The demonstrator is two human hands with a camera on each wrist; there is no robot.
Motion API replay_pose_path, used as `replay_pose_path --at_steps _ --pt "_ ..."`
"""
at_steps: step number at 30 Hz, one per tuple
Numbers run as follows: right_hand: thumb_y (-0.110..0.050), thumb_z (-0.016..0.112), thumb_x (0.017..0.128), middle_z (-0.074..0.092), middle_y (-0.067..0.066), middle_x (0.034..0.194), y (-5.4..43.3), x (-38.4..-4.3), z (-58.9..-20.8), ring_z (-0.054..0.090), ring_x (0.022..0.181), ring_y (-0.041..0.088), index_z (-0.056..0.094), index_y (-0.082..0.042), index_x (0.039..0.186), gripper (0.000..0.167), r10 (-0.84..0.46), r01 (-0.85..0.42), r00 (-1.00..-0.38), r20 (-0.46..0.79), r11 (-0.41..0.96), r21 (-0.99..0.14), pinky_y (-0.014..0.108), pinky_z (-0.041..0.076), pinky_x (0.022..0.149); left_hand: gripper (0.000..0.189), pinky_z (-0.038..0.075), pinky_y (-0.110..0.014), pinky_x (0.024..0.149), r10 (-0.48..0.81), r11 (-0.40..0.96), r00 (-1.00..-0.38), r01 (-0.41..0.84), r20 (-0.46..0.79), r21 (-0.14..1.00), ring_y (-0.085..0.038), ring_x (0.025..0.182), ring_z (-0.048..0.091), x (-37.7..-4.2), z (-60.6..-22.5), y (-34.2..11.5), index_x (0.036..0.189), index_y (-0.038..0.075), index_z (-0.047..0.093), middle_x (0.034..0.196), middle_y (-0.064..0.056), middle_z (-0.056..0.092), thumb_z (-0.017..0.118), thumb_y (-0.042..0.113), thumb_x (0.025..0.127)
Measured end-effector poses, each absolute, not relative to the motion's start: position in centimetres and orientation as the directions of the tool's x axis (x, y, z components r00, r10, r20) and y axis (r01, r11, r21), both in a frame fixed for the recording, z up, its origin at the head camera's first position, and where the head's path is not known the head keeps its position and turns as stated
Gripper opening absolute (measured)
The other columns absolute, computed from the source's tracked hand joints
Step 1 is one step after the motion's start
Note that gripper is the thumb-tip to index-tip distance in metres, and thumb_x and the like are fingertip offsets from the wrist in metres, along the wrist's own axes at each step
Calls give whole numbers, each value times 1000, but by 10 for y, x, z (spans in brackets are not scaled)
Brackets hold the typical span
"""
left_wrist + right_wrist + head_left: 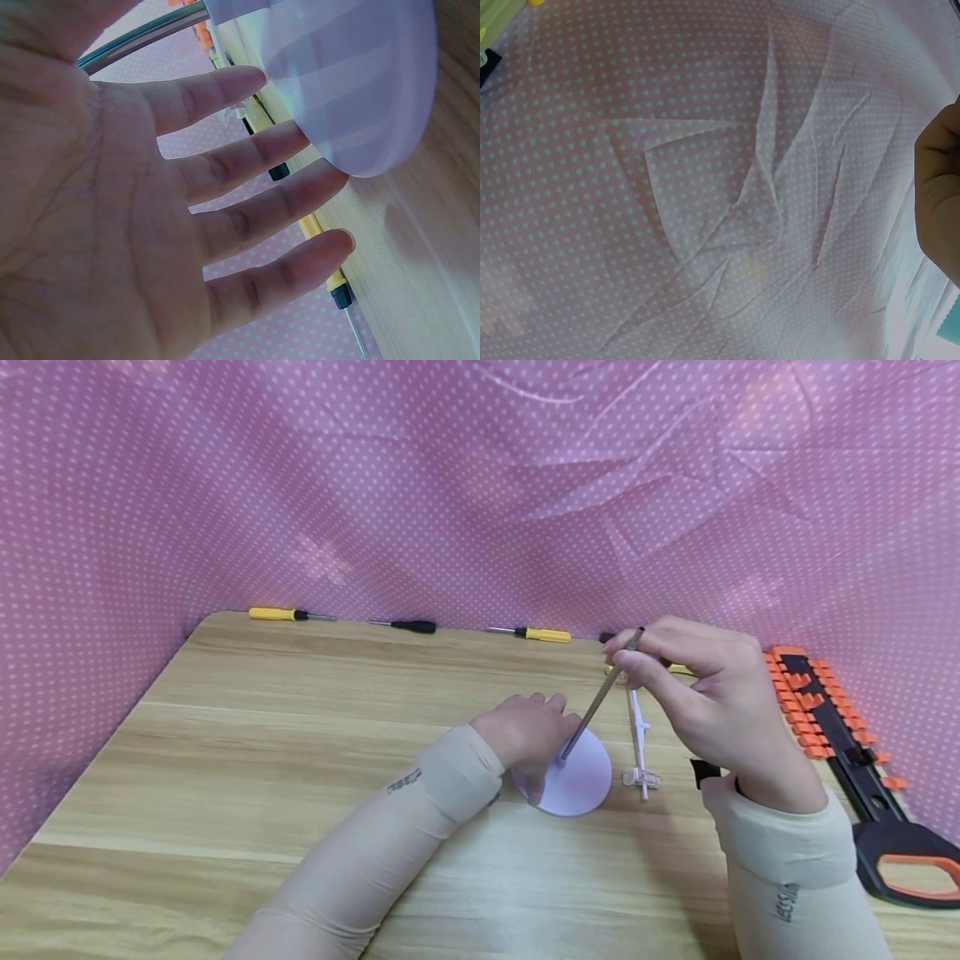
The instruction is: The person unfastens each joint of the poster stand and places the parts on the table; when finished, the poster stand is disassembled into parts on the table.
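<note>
A round white disc base (581,781) lies on the wooden table with a slim metal rod (600,700) slanting up from its middle. My right hand (712,685) pinches that rod near its top end between thumb and fingertips. At the disc's left edge is my left hand (528,731), its thumb over the near side. In the left wrist view its fingers (255,214) stretch out fairly straight, several tips right at the rim of the disc (360,82). The right wrist view catches only part of the right hand (939,195).
Right of the disc lies a thin white plastic piece (638,731) with a clear end. Along the back edge are yellow screwdrivers (273,613) (547,634) and a black screwdriver (412,626). A black rack with orange clips (832,718) lies far right. Pink dotted cloth (450,485) hangs behind.
</note>
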State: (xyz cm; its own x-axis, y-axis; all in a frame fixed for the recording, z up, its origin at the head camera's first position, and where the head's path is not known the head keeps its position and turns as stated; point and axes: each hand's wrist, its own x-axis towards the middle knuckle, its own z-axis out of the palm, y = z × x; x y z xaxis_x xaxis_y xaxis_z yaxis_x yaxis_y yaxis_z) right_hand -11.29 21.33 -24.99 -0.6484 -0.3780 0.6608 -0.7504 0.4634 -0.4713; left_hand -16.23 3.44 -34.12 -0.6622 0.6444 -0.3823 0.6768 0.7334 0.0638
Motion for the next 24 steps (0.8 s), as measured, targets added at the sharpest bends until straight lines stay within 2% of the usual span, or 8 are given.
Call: replay_pose_path --at_steps 24 --pt "12 73 91 80 3 98 213 -113 -250 71 82 6 78 -12 81 26 -379 -759 -639 670 456 -465 13 53 73 104 56 -36 97 640 735 -665 676 -385 53 -18 115 55 -162 -342 36 151 23 53 132 1 55 104 41 62"
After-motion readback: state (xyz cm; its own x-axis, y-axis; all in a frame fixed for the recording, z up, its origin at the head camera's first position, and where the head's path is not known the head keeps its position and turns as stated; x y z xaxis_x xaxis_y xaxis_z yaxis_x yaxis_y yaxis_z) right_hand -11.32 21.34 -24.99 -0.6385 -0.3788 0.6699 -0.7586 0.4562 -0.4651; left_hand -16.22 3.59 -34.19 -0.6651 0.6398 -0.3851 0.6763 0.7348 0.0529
